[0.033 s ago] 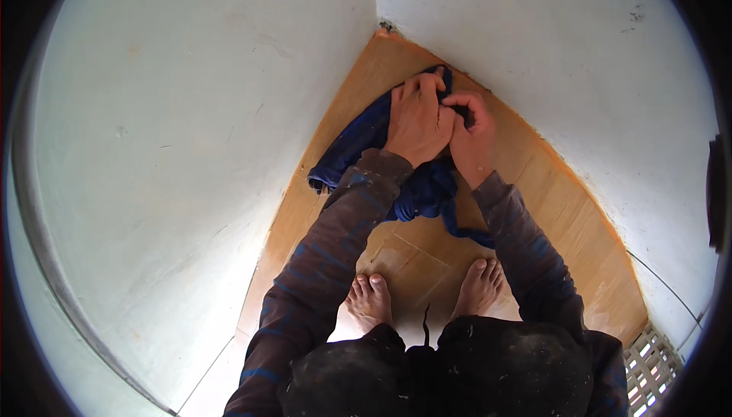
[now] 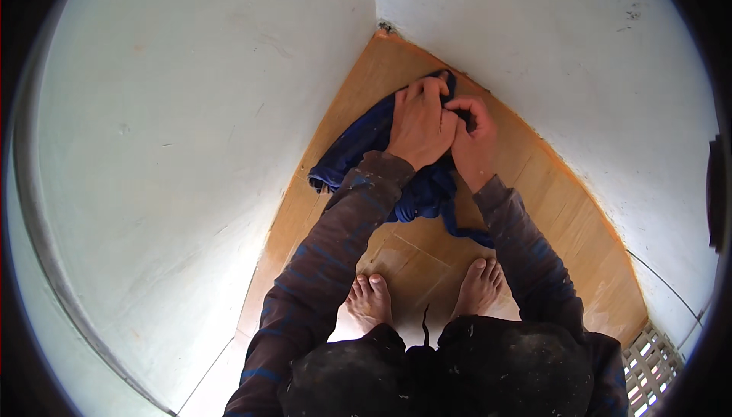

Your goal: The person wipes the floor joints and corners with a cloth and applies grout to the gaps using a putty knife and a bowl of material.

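Observation:
A dark blue cloth, perhaps a garment, hangs bunched between my forearms above the tiled floor or against it; which of the two I cannot tell. My left hand is closed on its far upper end, with the fingers curled over the edge. Right beside it, my right hand has its thumb and forefinger bent into a pinch on the same end, touching the left hand. What lies between those fingertips is mostly hidden. A narrow strip of the cloth trails toward my right foot.
Pale walls meet in a corner beyond the cloth. Wood-look tiles cover the floor, and my bare feet stand on them. A light plastic lattice is at the lower right, with a dark object at the right rim.
Both hands and the cloth's upper end sit very slightly lower and farther right. The grip looks the same.

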The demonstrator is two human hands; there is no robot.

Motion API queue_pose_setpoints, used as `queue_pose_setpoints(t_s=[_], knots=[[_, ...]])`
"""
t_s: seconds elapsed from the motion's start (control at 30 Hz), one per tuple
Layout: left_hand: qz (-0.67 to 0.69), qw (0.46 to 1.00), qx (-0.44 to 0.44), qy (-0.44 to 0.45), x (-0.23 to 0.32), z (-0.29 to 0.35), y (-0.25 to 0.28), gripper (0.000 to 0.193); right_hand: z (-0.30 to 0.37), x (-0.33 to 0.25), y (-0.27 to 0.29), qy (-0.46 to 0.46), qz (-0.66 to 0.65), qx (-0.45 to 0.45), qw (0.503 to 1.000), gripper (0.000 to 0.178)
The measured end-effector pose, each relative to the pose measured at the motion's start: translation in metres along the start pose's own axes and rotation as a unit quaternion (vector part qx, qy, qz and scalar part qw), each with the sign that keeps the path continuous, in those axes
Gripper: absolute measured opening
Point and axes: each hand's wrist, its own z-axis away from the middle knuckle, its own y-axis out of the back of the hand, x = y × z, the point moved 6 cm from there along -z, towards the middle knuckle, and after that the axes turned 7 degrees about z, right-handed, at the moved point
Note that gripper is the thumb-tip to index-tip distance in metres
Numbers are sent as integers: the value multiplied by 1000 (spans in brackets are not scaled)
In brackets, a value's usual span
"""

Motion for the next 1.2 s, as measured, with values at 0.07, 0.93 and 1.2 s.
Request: queue_pose_setpoints(t_s=[0.07,0.93,1.2], knots=[[29,999,-18,-10,11,8,-9,33,17,8,14,-51,6,-7,999,28],[278,924,-260,38,14,77,-36,30,168,-16,97,-202,32,-145,968,34],[426,877,-188,115,34,84,-20,20,173,-57,117,-169,61,-115,977,27]])
